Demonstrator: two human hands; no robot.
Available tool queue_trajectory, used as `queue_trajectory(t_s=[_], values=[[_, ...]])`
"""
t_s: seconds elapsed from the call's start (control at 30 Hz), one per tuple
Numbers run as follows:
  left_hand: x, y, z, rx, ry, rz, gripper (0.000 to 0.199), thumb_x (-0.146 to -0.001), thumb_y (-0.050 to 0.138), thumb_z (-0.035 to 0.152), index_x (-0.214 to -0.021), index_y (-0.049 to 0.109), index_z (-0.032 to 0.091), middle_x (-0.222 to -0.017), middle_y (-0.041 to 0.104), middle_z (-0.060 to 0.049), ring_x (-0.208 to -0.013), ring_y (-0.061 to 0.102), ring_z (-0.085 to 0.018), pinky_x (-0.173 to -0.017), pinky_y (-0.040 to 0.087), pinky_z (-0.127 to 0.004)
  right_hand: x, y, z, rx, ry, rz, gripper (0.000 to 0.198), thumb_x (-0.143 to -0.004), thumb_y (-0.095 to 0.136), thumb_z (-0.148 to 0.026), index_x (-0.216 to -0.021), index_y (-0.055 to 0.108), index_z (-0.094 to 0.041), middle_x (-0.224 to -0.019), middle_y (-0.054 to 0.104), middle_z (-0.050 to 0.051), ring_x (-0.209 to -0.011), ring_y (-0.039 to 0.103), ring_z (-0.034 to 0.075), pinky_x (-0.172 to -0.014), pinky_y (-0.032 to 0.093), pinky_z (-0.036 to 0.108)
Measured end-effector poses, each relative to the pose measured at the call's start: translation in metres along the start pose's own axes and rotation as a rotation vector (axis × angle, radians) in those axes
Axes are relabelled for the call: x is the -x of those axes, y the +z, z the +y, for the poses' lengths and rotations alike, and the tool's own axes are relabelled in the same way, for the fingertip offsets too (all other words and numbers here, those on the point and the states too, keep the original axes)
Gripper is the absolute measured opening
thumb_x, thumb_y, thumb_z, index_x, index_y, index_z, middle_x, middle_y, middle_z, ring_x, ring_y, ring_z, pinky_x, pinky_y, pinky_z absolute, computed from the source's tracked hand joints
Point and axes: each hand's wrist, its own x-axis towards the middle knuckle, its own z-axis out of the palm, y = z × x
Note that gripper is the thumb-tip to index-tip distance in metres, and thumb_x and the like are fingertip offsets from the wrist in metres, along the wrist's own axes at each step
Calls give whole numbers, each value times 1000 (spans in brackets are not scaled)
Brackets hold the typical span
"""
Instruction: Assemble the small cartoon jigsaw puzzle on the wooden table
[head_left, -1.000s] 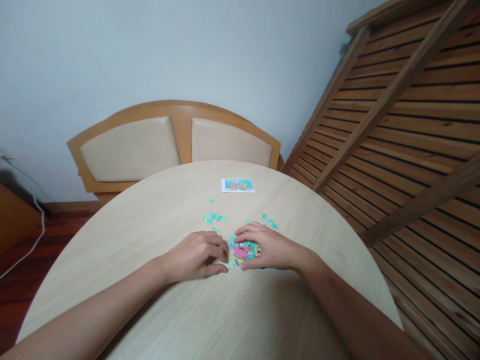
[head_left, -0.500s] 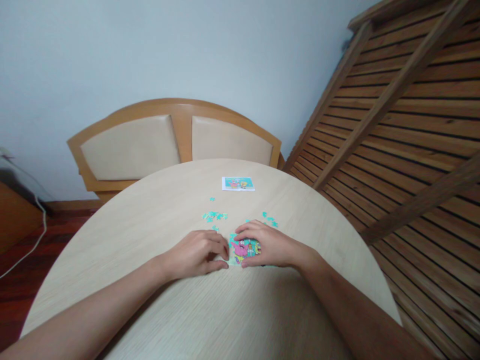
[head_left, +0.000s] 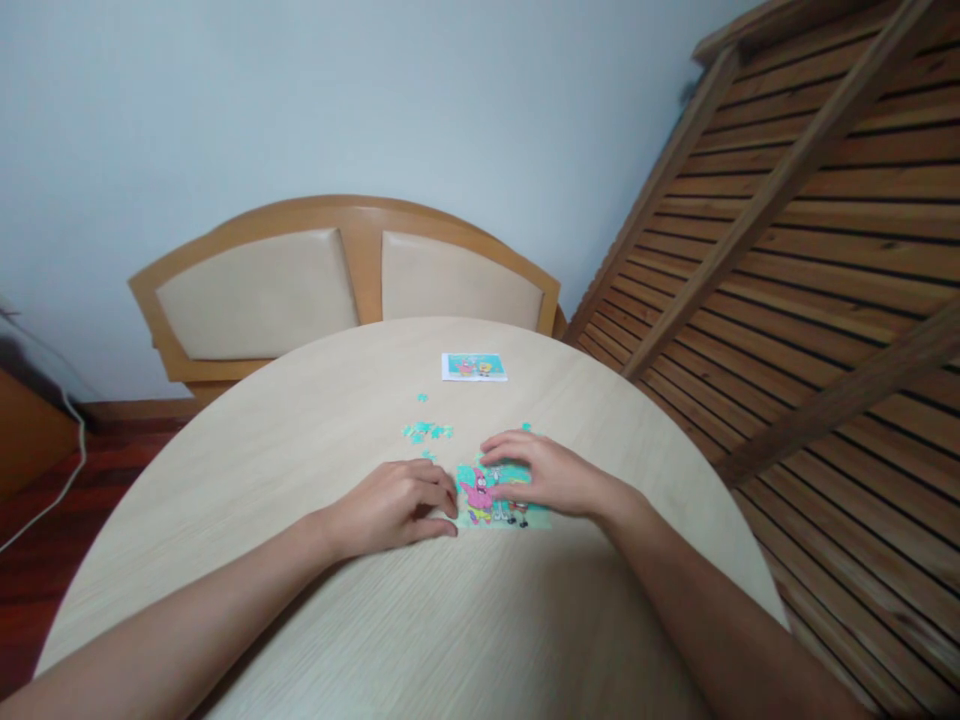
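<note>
A partly covered jigsaw puzzle (head_left: 478,512) with pink and yellow cartoon figures on a turquoise ground lies flat on the table in front of me. My left hand (head_left: 409,503) rests on the tabletop by its left edge, fingers bent and thumb apart, with nothing seen in it. Over the puzzle's upper right part hovers my right hand (head_left: 547,472), its thumb and fingers spread and no piece visible between them. It hides some of the picture. Loose turquoise puzzle pieces (head_left: 427,432) lie in a cluster beyond my left hand.
A small picture card (head_left: 475,367) with the same figures lies farther back on the round wooden table (head_left: 315,420). One piece (head_left: 422,398) sits apart from the cluster. Behind stands a padded headboard (head_left: 259,295); slatted wood (head_left: 810,230) leans at the right.
My right hand has shifted up and slightly right across the puzzle, uncovering its lower right part and covering some loose pieces behind. The left hand stays nearly still.
</note>
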Motion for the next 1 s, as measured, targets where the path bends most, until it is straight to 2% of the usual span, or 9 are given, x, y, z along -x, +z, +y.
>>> queue_trajectory(t_s=[0.07,0.13,0.2,0.3,0.4,0.53,0.83,1.0], values=[[0,0,0,-1,23,0,16,-95,64,35,-98,72,21,-104,72,-6,-99,66,-19,-91,48,-30,8,-17,12,18,104,142,22,-91,66,-37,-102,73,-18,-109,72,9,-101,67,22,-93,50,37],[0,0,0,6,61,-1,15,-96,63,33,-101,72,21,-105,72,-6,-100,65,-20,-93,48,-32,19,-33,29,69,263,258,23,-91,63,-37,-95,74,-17,-95,74,9,-89,68,23,-82,51,36],[1,0,0,18,104,-6,14,-97,62,29,-104,71,22,-107,71,-7,-101,65,-19,-95,48,-32,30,-45,44,76,403,269,26,-89,63,-39,-91,74,-16,-84,74,8,-77,67,22,-70,51,33],[1,1,1,10,152,-3,15,-98,58,24,-106,71,22,-109,71,-7,-102,65,-19,-93,50,-32,38,-49,56,-7,502,176,29,-83,68,-41,-88,74,-14,-78,72,7,-72,65,20,-65,48,30],[1,3,0,-31,164,6,18,-99,55,21,-105,72,23,-109,71,-6,-101,65,-18,-91,51,-32,37,-43,54,-91,492,83,32,-76,74,-42,-92,75,-14,-79,70,6,-73,62,19,-66,47,28],[0,6,-2,-80,153,10,22,-99,53,18,-108,72,24,-111,71,-6,-102,66,-19,-92,52,-33,31,-38,48,-73,416,6,31,-73,76,-36,-98,77,-16,-86,70,6,-77,59,19,-70,45,29],[1,6,0,-116,139,-8,23,-100,52,21,-115,69,22,-115,70,-7,-107,65,-20,-95,52,-34,33,-39,53,3,427,12,25,-76,71,-36,-89,75,-15,-88,67,7,-80,60,21,-74,45,31],[1,4,-4,-127,39,54,22,-99,50,22,-112,68,22,-111,70,-6,-103,65,-19,-93,54,-33,33,-41,49,25,406,15,23,-77,71,-36,-87,72,-16,-91,66,8,-83,59,21,-77,45,31]])
